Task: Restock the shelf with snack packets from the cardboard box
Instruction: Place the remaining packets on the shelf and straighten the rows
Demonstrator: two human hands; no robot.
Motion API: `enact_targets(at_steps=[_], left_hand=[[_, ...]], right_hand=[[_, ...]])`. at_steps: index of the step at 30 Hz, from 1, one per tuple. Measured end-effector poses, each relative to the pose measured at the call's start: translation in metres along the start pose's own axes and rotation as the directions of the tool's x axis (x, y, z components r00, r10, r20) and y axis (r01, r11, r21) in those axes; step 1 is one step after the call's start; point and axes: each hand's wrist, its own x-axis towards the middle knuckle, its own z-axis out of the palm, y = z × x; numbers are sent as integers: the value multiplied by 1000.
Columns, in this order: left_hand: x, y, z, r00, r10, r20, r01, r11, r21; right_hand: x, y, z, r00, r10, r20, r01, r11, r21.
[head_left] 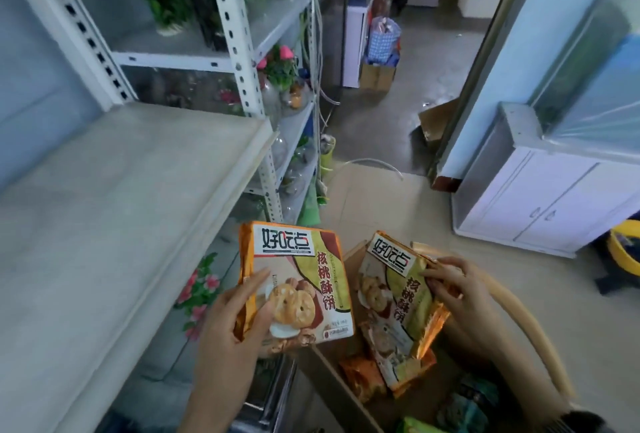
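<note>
Near the bottom edge, an open cardboard box point(325, 377) is seen with orange packets point(363, 377) and green packets point(464, 405) lying inside it. One biscuit packet point(301, 276) is gripped at its lower left corner by the left hand point(228, 325), the thumb pressed flat on the printed front and the fingers curled behind; it is held upright, just left of the box and below the front edge of the shelf. A second biscuit packet point(398, 294) of the same design is pinched along its right edge by the right hand point(460, 294), fingers bent over the front, and is tilted above the box opening. The pale shelf board point(121, 207) is shown to the left, with pink artificial flowers point(201, 290) visible beneath it. Beyond, a white slotted rack point(239, 51) is stocked with glass bowls and plants. A white cabinet point(554, 197) stands to the right, and a checked bag point(382, 37) is set on the far floor.
</note>
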Motion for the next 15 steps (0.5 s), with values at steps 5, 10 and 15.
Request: enact_targets(at_steps=[5, 10, 15], left_hand=[[-34, 23, -5, 975, 42, -220, -46, 999, -15], [-71, 46, -19, 920, 49, -389, -81, 994, -66], [-107, 59, -45, 860, 64, -507, -97, 995, -38]], right_hand=[[23, -29, -24, 992, -121, 34, 121, 993, 5], [40, -54, -42, 964, -253, 80, 249, 967, 52], [49, -84, -48, 936, -336, 108, 320, 936, 147]])
